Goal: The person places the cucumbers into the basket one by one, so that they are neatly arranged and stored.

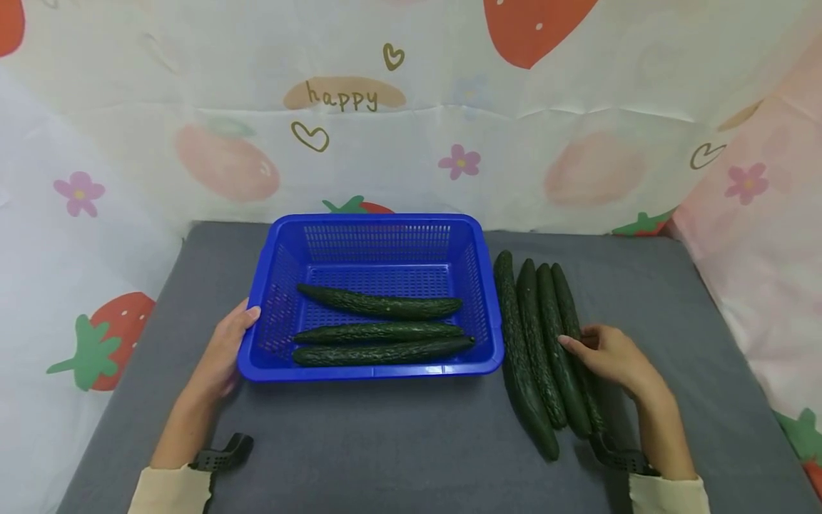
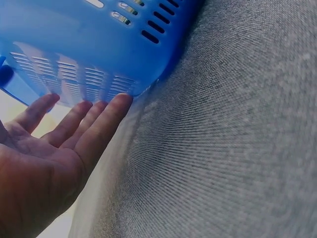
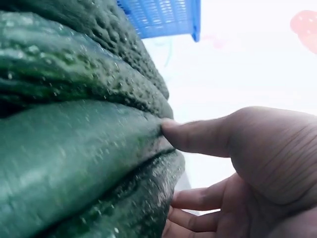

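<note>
A blue plastic basket (image 1: pixel 372 370) with slotted walls holds three dark green cucumbers, among them one long cucumber (image 1: pixel 385 303) lying crosswise. My left hand (image 1: pixel 221 350) holds its left side, the thumb on the rim and the fingers against the outer wall (image 2: pixel 74 74). Right of the basket several cucumbers lie side by side. My right hand (image 1: pixel 613 357) is at the outer two: the thumb presses the inner cucumber (image 1: pixel 559 357) of that pair, while the fingers reach round the far side of the outermost cucumber (image 1: pixel 568 300). In the right wrist view, the thumb touches a smooth cucumber (image 3: pixel 74 153).
A grey cloth (image 1: pixel 398 442) covers the table. Behind it hangs a pale curtain (image 1: pixel 411 164) printed with strawberries, flowers and hearts. The leftmost loose cucumber (image 1: pixel 523 378) lies close along the basket's right side. A dark strap (image 1: pixel 225 453) sits on the left wrist.
</note>
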The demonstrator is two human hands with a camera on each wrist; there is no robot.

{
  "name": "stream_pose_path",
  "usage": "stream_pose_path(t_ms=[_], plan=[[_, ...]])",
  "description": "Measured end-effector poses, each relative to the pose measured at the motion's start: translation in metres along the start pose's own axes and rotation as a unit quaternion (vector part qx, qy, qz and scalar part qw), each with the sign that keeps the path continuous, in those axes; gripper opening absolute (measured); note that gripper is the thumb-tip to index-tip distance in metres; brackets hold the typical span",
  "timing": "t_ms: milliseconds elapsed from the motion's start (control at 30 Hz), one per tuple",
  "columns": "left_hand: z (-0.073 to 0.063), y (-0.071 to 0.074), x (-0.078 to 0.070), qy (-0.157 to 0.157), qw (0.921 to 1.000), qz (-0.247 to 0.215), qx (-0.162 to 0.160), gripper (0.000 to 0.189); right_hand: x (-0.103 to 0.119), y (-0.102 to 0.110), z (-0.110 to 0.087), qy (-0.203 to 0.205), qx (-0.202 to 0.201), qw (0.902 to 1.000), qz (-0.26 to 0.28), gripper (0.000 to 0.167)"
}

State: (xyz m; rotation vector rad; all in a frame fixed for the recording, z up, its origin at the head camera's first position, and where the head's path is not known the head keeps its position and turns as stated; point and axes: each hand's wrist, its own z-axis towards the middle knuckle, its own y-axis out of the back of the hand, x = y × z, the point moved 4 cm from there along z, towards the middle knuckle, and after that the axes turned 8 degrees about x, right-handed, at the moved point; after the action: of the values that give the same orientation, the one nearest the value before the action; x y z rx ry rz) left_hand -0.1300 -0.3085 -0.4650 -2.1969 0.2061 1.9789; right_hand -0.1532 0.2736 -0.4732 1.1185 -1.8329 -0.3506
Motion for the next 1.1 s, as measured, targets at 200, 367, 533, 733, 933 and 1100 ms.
stream_pose_path(t_ms=[200, 367, 533, 733, 933, 1100], plan=[[-0.001, 0.000, -0.001, 0.002, 1.0000, -0.004, 0.000, 0.052, -0.004, 0.001, -0.001, 0.019, 0.013, 0.9987, 0.045, 0.084], [-0.001, 0.000, 0.001, 0.004, 0.9999, -0.011, 0.003, 0.047, -0.011, 0.003, -0.002, 0.050, 0.017, 0.9958, 0.075, 0.074], [0.001, 0.000, 0.002, 0.000, 0.9998, -0.018, 0.002, 0.038, -0.016, 0.003, -0.003, 0.062, 0.016, 0.9938, 0.091, 0.066], [0.002, 0.000, 0.003, -0.003, 0.9997, -0.026, 0.001, 0.036, -0.019, 0.007, -0.001, 0.053, 0.010, 0.9947, 0.087, 0.064], [0.002, -0.001, 0.002, -0.002, 0.9998, -0.018, 0.001, 0.042, -0.024, 0.011, -0.006, 0.036, -0.008, 0.9972, 0.066, 0.060], [0.001, 0.000, 0.000, 0.001, 1.0000, -0.009, 0.003, 0.050, -0.021, 0.011, -0.010, 0.041, -0.013, 0.9987, 0.030, 0.058]])
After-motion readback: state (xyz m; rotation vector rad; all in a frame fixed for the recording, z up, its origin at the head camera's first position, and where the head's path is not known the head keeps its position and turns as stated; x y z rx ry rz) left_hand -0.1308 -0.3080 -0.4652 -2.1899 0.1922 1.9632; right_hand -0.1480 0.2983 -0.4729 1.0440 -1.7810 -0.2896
